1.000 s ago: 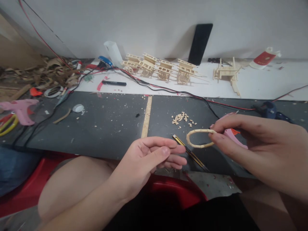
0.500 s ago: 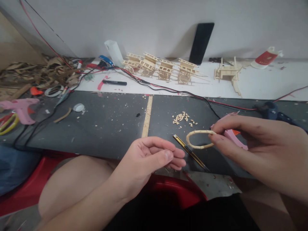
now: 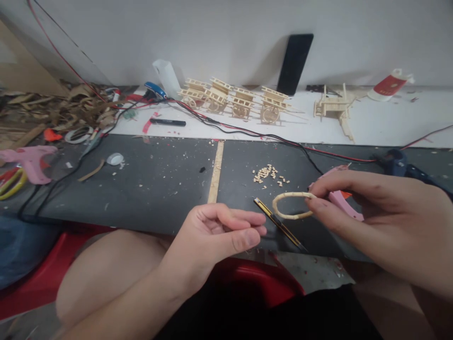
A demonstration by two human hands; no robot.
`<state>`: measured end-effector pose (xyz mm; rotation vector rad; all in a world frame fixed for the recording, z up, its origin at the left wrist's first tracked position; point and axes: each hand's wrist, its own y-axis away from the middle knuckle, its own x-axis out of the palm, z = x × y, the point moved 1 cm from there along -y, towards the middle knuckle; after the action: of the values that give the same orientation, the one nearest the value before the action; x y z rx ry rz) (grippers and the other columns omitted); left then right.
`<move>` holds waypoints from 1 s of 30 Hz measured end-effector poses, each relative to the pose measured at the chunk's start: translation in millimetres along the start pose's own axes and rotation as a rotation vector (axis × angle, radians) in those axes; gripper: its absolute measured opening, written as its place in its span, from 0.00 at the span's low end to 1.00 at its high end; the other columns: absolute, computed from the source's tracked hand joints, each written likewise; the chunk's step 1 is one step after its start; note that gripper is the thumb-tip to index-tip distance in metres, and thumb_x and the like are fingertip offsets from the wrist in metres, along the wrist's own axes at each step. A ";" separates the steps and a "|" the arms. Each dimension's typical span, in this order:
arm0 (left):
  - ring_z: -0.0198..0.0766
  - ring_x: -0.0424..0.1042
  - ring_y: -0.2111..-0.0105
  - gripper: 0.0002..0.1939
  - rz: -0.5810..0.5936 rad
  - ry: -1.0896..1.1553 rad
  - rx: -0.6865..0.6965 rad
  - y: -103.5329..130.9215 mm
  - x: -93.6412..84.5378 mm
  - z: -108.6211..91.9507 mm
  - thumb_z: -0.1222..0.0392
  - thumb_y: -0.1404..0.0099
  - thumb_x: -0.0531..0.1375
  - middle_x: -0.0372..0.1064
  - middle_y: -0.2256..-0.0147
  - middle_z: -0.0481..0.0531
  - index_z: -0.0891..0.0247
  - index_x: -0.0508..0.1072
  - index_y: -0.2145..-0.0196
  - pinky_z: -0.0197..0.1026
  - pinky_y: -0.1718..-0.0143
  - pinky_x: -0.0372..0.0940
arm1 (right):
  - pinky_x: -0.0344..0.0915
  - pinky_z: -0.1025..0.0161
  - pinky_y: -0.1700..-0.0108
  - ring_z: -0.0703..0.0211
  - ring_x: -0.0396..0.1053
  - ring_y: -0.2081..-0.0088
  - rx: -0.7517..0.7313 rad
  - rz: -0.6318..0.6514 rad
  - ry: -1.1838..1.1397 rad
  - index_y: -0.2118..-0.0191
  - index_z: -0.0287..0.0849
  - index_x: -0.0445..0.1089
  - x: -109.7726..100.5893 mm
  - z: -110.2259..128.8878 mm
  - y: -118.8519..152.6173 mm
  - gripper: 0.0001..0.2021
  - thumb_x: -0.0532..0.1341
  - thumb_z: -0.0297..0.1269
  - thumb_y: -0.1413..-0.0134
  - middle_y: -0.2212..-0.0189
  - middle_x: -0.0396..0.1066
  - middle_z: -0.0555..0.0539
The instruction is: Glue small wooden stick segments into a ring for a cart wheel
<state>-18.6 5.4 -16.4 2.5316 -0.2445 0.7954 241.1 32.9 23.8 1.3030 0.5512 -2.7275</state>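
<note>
My right hand pinches a pale wooden ring between thumb and forefinger, holding it just above the dark mat. My left hand hovers palm-up near the mat's front edge, fingers loosely curled, and nothing visible lies in it. A yellow-and-black utility knife lies on the mat between the two hands. A small heap of tiny wooden bits sits just beyond the ring. A pink glue gun lies behind my right hand, partly hidden.
Several small wooden cart models and a wooden frame stand on the white board at the back. A black phone leans on the wall. Red and black wires cross the mat. Another pink glue gun, tape and scraps lie left.
My left hand's thumb has slid forward and down over the curled fingers, and the hand dropped slightly. The right hand and ring have barely moved.
</note>
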 end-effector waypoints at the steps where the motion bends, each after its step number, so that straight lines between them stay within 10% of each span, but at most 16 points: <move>1: 0.37 0.90 0.61 0.12 -0.012 -0.014 0.012 -0.1 -0.4 -0.3 0.71 0.41 0.82 0.91 0.59 0.51 0.60 0.86 0.74 0.31 0.56 0.83 | 0.62 0.63 0.76 0.64 0.69 0.78 -0.007 -0.003 0.002 0.63 0.56 0.78 0.2 -0.3 -0.1 0.04 0.67 0.39 0.34 0.72 0.79 0.61; 11: 0.32 0.86 0.66 0.24 -0.031 -0.069 0.015 1.3 -2.1 0.4 0.71 0.49 0.85 0.90 0.60 0.49 0.64 0.72 0.79 0.28 0.68 0.78 | 0.59 0.66 0.77 0.67 0.67 0.78 -0.087 -0.024 -0.010 0.61 0.56 0.77 0.2 -4.5 0.8 0.03 0.68 0.41 0.33 0.73 0.77 0.63; 15: 0.37 0.85 0.56 0.33 0.005 -0.231 0.156 0.6 -6.5 1.0 0.67 0.48 0.85 0.88 0.56 0.50 0.63 0.61 0.79 0.34 0.53 0.78 | 0.59 0.65 0.78 0.67 0.67 0.79 -0.097 -0.023 -0.013 0.61 0.56 0.77 0.2 -5.2 1.5 0.03 0.67 0.41 0.32 0.74 0.77 0.62; 19: 0.61 0.73 0.31 0.33 0.084 -0.624 0.274 8.3 -8.9 0.7 0.59 0.55 0.88 0.65 0.25 0.55 0.54 0.79 0.55 0.56 0.37 0.76 | 0.59 0.64 0.78 0.68 0.67 0.81 -0.104 -0.011 -0.043 0.60 0.56 0.77 -0.4 -4.1 1.0 0.03 0.67 0.40 0.32 0.72 0.79 0.62; 22: 0.64 0.50 0.19 0.40 0.131 -0.798 0.458 19.2 -5.7 -0.1 0.54 0.38 0.81 0.57 0.21 0.59 0.50 0.74 0.32 0.67 0.21 0.56 | 0.63 0.63 0.74 0.68 0.69 0.80 -0.116 -0.012 -0.048 0.61 0.56 0.77 -2.3 -0.6 -0.2 0.04 0.67 0.39 0.32 0.72 0.80 0.63; 26: 0.47 0.86 0.47 0.19 0.107 -0.541 0.633 30.1 -1.1 -2.3 0.55 0.22 0.68 0.83 0.43 0.58 0.54 0.78 0.36 0.46 0.43 0.82 | 0.59 0.59 0.73 0.68 0.66 0.82 -0.105 -0.001 -0.063 0.63 0.55 0.76 -4.8 5.3 -1.8 0.05 0.66 0.38 0.32 0.75 0.78 0.63; 28: 0.35 0.84 0.69 0.12 0.079 -0.470 0.619 31.3 -1.0 -4.3 0.55 0.19 0.65 0.85 0.53 0.53 0.52 0.80 0.42 0.36 0.67 0.80 | 0.59 0.58 0.72 0.66 0.69 0.81 -0.094 0.001 -0.078 0.64 0.54 0.76 -5.0 6.8 -1.7 0.06 0.65 0.38 0.33 0.75 0.78 0.62; 30: 0.34 0.81 0.72 0.11 -0.006 -0.511 0.633 30.6 -2.2 -7.3 0.52 0.20 0.66 0.84 0.57 0.51 0.52 0.81 0.44 0.36 0.71 0.78 | 0.61 0.57 0.69 0.65 0.71 0.79 -0.088 0.001 -0.089 0.64 0.54 0.77 -4.6 6.5 -0.7 0.06 0.65 0.39 0.32 0.74 0.79 0.61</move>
<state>-33.2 -17.6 -0.7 3.3085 -0.1624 0.2129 239.1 30.9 31.3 1.1561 0.6540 -2.7101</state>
